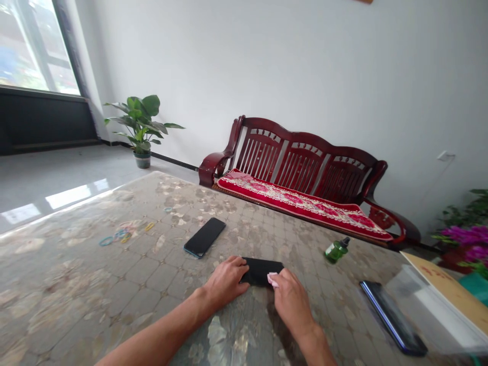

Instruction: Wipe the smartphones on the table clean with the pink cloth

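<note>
A black smartphone (262,270) lies lengthwise across in front of me on the patterned tabletop (152,284). My left hand (227,277) grips its left end, thumb at the near edge and fingers toward the far edge. Pinched in my right hand (292,296) is a small pale pink cloth (272,278), pressed against the phone's right end. Part of the cloth is hidden under the fingers. Beyond my left hand rests a second phone (205,237) with a dark screen and a blue edge. To the right stands a small green bottle (336,250) with a black top.
Several coloured rings (122,234) are scattered at the left. Near the right edge lie a dark blue glossy case (392,317) and a tan folder (450,290) by clear plastic. Past the table are a red-cushioned wooden bench (301,201) and a potted plant (142,127).
</note>
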`<state>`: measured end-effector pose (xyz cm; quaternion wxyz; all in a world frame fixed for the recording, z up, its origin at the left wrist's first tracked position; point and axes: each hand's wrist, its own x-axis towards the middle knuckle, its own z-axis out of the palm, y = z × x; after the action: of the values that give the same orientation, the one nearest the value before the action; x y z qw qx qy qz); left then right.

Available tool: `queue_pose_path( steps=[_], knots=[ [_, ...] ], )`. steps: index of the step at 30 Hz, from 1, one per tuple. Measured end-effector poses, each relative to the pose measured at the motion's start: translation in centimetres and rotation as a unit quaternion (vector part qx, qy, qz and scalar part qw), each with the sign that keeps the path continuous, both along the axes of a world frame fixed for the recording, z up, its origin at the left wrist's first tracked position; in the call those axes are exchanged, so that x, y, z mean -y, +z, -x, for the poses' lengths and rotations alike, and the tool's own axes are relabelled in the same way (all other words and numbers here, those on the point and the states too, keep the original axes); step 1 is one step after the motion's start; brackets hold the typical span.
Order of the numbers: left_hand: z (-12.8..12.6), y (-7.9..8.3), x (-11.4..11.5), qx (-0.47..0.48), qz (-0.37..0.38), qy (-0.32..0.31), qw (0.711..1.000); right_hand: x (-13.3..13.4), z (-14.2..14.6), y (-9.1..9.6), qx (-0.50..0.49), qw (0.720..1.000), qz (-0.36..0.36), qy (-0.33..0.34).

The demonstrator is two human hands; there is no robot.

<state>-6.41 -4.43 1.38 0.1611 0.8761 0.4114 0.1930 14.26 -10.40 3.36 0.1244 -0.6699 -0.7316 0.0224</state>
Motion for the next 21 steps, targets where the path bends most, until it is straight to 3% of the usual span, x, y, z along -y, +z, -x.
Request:
queue_pose_path(
  steps=[4, 11, 18, 21],
  knots=[
    [-0.1, 0.0, 0.0, 0.006, -0.002, 0.002, 1.0, -0.2, -0.1, 0.0, 0.008, 1.0, 0.007, -0.019],
    [0.1, -0.4, -0.1, 0.017, -0.009, 0.002, 1.0, -0.5, 3.7, 0.1, -0.023, 0.997, -0.009, 0.078],
    [0.0, -0.4, -0.2, 0.01, -0.014, 0.001, 1.0, -2.3, -1.6, -0.3, -0.008, 0.999, -0.006, -0.038],
    [-0.1, -0.3, -0.2, 0.008, -0.016, 0.003, 1.0, -3.0, -2.0, -0.2, 0.009, 0.998, -0.007, -0.062]
  ],
)
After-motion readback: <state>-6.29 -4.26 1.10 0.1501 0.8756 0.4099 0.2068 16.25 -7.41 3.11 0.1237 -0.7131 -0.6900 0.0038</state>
